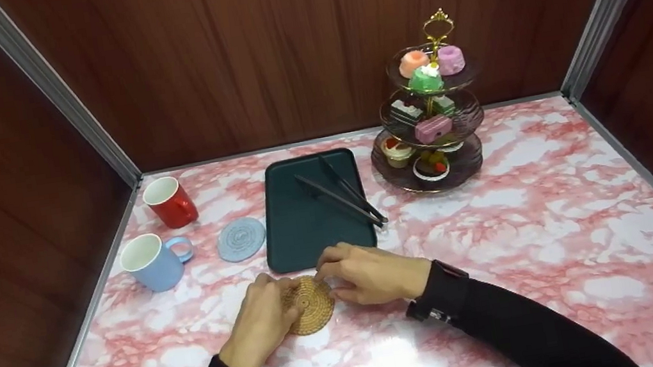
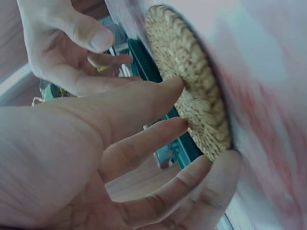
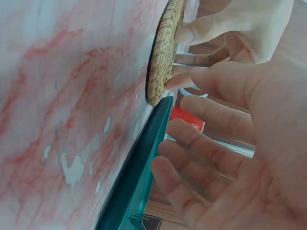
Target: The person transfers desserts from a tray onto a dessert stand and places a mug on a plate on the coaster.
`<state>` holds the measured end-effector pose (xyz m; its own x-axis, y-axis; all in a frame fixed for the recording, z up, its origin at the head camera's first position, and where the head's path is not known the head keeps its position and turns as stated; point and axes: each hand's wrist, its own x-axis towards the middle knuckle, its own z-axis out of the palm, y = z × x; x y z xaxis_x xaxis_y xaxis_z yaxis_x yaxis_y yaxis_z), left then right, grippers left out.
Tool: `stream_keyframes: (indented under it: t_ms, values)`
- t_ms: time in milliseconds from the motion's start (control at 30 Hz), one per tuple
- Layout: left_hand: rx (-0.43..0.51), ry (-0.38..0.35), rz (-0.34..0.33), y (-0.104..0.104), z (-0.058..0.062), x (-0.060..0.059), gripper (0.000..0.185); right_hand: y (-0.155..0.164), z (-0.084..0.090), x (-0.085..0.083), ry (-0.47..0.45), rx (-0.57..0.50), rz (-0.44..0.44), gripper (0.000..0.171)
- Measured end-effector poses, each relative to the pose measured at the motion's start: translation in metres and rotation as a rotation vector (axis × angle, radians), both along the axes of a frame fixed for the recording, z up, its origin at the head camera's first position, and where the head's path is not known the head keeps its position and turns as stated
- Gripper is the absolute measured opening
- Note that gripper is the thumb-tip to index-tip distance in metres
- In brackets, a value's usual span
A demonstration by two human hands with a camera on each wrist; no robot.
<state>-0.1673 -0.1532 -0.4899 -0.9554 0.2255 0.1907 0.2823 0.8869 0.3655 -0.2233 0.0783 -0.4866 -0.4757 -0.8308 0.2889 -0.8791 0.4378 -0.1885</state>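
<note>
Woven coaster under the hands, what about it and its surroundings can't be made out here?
- Woven coaster: left edge hidden by left hand, head view.
- Red mug: mostly hidden behind right hand fingers, right wrist view.
- Cake stand: small cakes too small to identify.

1. Both hands, left hand and right hand, touched the woven coaster on the counter.
2. The coaster lay just before the green tray.
3. Black tongs rested on that tray.
</note>
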Motion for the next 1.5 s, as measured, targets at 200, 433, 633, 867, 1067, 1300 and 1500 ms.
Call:
stream_keyframes:
  t_ms: [200,433,633,867,1067,1300,1500]
  values:
    - [0.009,0.041,-0.055,0.014,-0.002,-0.002,0.034,0.007,-0.003,0.001,-0.013,0.031,-0.003,0.028]
    - [0.021,0.068,-0.1,0.029,-0.004,-0.005,0.032,0.019,-0.006,0.002,-0.044,0.028,-0.018,0.023]
    - [0.009,0.078,-0.133,0.043,-0.004,-0.011,0.031,0.032,-0.006,0.002,-0.082,0.006,-0.036,0.021]
    - [-0.008,0.046,-0.154,0.058,-0.003,-0.013,0.034,0.042,-0.005,0.003,-0.087,-0.012,-0.078,0.015]
    - [0.01,0.053,-0.189,0.069,-0.003,-0.016,0.031,0.053,-0.005,0.005,-0.095,-0.028,-0.127,0.011]
    - [0.031,0.051,-0.22,0.08,-0.005,-0.018,0.031,0.061,-0.005,0.007,-0.074,-0.018,-0.151,0.01]
    - [0.031,0.074,-0.246,0.087,-0.006,-0.017,0.029,0.069,-0.007,0.007,-0.072,-0.048,-0.124,0.01]
